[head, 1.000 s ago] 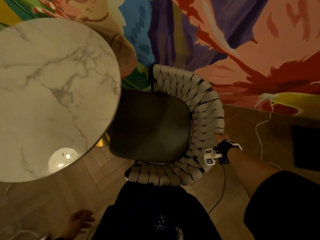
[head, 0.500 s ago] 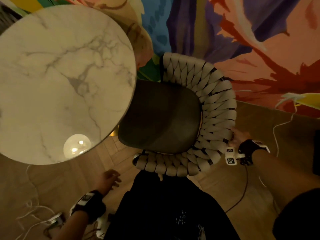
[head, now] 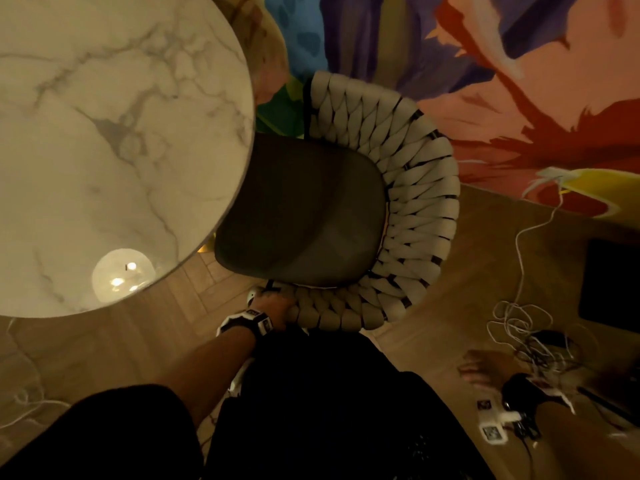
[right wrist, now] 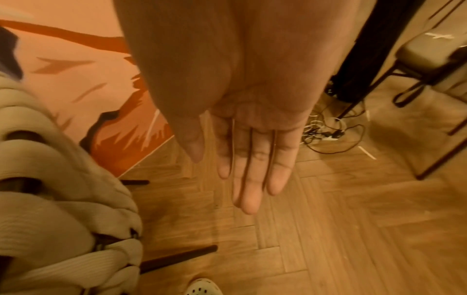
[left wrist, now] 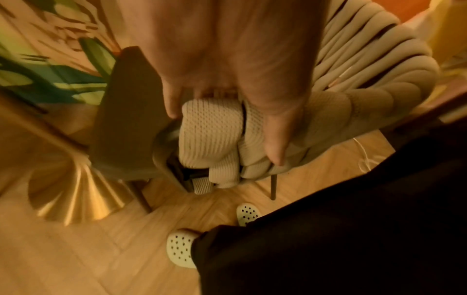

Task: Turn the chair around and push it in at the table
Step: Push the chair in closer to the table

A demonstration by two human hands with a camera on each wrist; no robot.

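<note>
The left hand [left wrist: 227,65] had its fingers [left wrist: 274,137] and thumb curled over the near end of the cream woven-rope backrest of the dark-seated chair [head: 304,216], clamping a knitted strand. The right hand [right wrist: 242,127] hung free over the herringbone wooden floor [right wrist: 328,229], fingers [right wrist: 250,179] straight and together, holding nothing.

The chair faced the round white marble table [head: 104,133], its seat front tucked a little under the tabletop edge. So the turning looked done, and the push looked partly done; judging by how much seat showed, some push might remain.

The head view alone showed seat against tabletop. The left wrist view alone showed the grip itself, the table's fluted brass base [left wrist: 76,191] beside the chair legs, and white perforated clogs [left wrist: 180,247]. The right wrist view alone showed the empty palm.
</note>
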